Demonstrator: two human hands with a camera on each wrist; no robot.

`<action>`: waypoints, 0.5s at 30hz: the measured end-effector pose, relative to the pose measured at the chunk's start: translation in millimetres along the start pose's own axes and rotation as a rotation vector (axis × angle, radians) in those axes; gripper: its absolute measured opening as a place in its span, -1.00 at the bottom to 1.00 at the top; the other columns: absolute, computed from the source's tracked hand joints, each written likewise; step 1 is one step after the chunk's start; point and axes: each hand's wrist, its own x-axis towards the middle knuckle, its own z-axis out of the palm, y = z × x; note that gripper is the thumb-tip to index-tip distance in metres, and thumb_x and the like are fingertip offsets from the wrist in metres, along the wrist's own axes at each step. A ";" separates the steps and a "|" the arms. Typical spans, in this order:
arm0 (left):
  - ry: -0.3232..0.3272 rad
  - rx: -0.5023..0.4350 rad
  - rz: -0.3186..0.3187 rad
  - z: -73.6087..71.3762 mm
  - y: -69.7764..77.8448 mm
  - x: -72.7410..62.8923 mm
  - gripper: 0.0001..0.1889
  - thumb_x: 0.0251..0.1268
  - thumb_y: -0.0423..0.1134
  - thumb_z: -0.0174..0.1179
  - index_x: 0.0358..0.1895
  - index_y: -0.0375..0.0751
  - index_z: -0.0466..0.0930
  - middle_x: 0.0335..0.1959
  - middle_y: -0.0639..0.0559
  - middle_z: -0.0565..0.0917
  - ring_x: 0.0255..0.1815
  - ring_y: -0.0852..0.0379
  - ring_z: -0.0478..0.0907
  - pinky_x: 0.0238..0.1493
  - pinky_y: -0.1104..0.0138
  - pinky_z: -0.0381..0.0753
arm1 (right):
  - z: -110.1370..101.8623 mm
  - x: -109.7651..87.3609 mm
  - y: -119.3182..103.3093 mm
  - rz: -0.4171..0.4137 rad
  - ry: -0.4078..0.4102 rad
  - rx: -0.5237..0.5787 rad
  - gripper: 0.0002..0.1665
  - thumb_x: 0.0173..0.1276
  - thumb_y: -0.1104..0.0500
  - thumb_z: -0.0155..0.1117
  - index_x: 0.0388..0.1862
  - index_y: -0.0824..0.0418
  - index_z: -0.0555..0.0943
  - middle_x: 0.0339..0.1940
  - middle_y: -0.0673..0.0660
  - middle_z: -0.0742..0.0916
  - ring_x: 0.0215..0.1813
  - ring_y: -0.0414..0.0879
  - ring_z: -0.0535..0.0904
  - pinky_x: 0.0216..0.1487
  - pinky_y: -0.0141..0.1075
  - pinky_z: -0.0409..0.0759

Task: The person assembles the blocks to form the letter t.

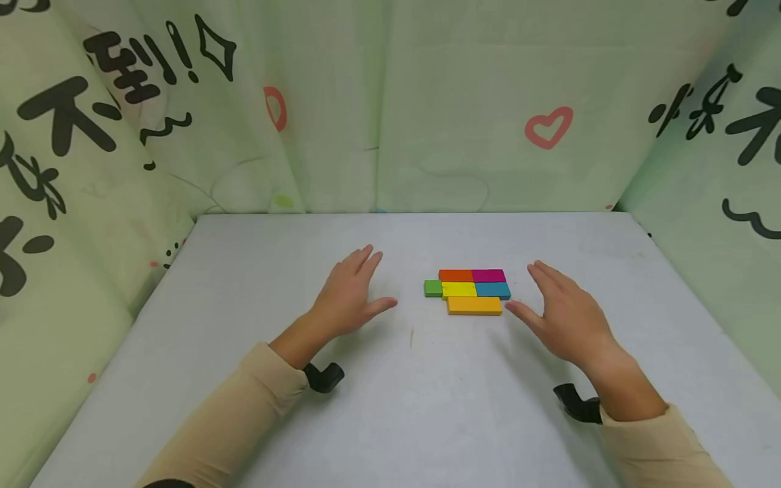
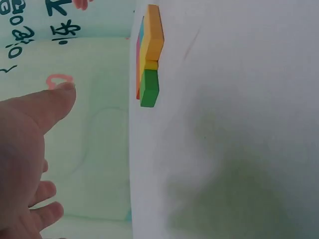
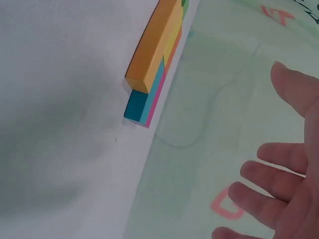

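Several coloured blocks lie pressed together on the white table. At the back are a red-orange block [image 1: 455, 275] and a magenta block [image 1: 489, 275]. The middle row has a small green block [image 1: 433, 289], a yellow block [image 1: 459, 289] and a blue block [image 1: 493, 290]. A longer orange-yellow block [image 1: 474, 306] lies in front. My left hand [image 1: 350, 291] hovers left of the group, fingers extended, thumb toward the green block, touching nothing. My right hand [image 1: 570, 318] is held just right of the group with fingers spread; its thumb tip is near the blue and orange-yellow blocks, and it holds nothing.
The white table [image 1: 390, 420] reaches back to a pale green curtain [image 1: 457, 102] with black lettering and red hearts. More curtain [image 1: 720, 285] closes in the right side, and the left side is curtained too. A black strap piece [image 1: 576, 404] sits at the right wrist.
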 end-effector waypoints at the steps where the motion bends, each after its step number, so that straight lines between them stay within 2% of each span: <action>1: -0.005 -0.005 0.017 1.2 1.8 2.1 -0.11 0.31 0.14 0.30 0.53 -0.29 0.17 0.56 -0.20 0.15 0.55 -0.16 0.08 0.47 -0.03 0.09 | 1.0 0.6 0.1 0.000 -0.001 0.018 -0.11 0.40 -0.05 0.32 0.44 0.53 0.28 0.42 0.51 0.37 0.40 0.42 0.27 0.26 0.31 0.31; 7: -0.035 -0.044 0.117 10.1 13.2 15.2 -0.24 0.33 0.04 0.32 0.49 -0.22 0.29 0.50 -0.11 0.31 0.50 -0.08 0.20 0.45 0.08 0.19 | 8.4 4.6 -0.1 0.021 -0.033 0.101 -0.19 0.40 -0.01 0.33 0.43 0.44 0.33 0.40 0.45 0.43 0.40 0.38 0.30 0.27 0.28 0.33; 15: -0.087 -0.127 0.200 24.3 24.7 28.9 -0.37 0.38 -0.07 0.31 0.44 -0.17 0.38 0.44 -0.04 0.41 0.46 -0.06 0.26 0.44 0.13 0.21 | 21.5 9.5 2.3 -0.022 -0.070 0.163 -0.28 0.39 0.10 0.35 0.41 0.42 0.38 0.35 0.41 0.50 0.36 0.36 0.37 0.28 0.25 0.34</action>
